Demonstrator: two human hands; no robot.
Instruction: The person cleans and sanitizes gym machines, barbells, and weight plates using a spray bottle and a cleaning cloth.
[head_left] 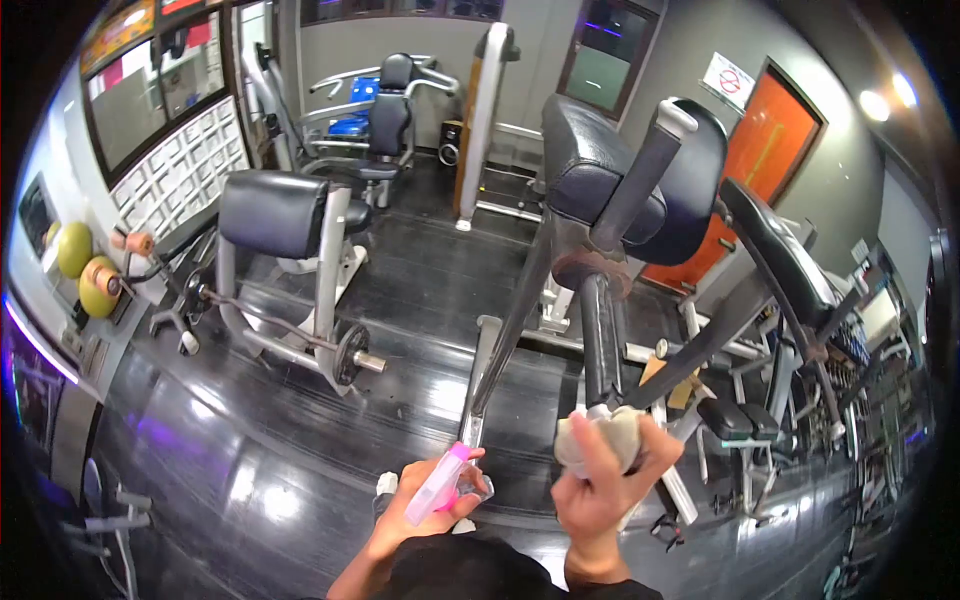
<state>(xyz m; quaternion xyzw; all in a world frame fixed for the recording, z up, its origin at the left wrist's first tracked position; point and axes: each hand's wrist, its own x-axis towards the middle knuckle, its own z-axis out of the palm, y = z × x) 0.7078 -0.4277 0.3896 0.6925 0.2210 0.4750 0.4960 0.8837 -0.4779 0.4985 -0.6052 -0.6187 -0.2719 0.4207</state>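
Note:
My left hand (415, 495) is closed round a spray bottle with a pink and white trigger head (440, 485), low in front of my body. In my right hand (600, 495) is a bunched pale cloth (605, 443), gripped between thumb and fingers. The cloth overlaps the near end of a black padded bar (600, 340) on a gym machine. Above that bar rise an upright black grip (640, 185) and thick black pads (595, 150) on the same machine.
A preacher curl bench (270, 218) with a curved barbell (265, 318) stands to the left. Behind it is a seated machine (390, 125). To the right are another padded bench (780, 250), an orange door (765, 150) and a low seat (738, 418). Yellow balls (75, 248) sit far left.

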